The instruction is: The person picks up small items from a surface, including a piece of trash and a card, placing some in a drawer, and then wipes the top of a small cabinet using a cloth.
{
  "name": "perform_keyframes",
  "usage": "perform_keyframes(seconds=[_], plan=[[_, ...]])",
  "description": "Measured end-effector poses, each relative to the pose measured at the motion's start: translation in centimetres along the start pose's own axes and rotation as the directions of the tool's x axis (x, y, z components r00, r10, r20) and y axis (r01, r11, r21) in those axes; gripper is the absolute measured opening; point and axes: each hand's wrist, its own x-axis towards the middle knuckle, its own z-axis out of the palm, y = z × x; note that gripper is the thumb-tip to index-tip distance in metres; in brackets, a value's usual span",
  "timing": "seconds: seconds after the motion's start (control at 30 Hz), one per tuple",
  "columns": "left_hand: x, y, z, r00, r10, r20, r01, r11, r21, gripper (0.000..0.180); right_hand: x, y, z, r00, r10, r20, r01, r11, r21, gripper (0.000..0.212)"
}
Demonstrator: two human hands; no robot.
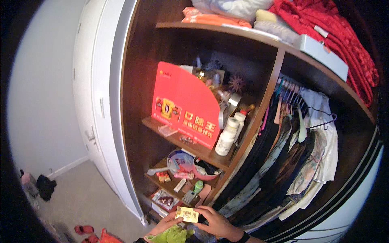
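Note:
Low in front of the wardrobe, my left hand [165,224] pinches the left edge of a small yellow-gold card-like packet [187,214] with dark print. The fingers of my right hand [214,222] close on the packet's right edge, and a dark band circles that wrist. A fuzzy lime-green cloth [173,235] hangs at my left palm, below the packet; whether the hand grips it I cannot tell. Just beyond the packet, a low shelf bears a green-capped small bottle [198,186], a grey perforated piece [189,197] and a pink flat item [203,195].
A large red display box [184,105] leans on the middle shelf beside white bottles [227,137]. Bowls [180,160] sit underneath. Clothes [279,162] hang at right; red bedding [324,36] lies on top. A white door [87,101] and red slippers [84,230] are leftward.

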Motion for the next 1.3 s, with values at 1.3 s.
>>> perform_keyframes(seconds=[1.3], plan=[[-2.3, 20.6, -8.7, 0.999, -0.028, -0.027, 0.019, 0.963, -0.267, 0.032, 14.7, -12.7, -11.6, 0.84, -0.333, -0.427, 0.258, 0.939, -0.226, 0.054]])
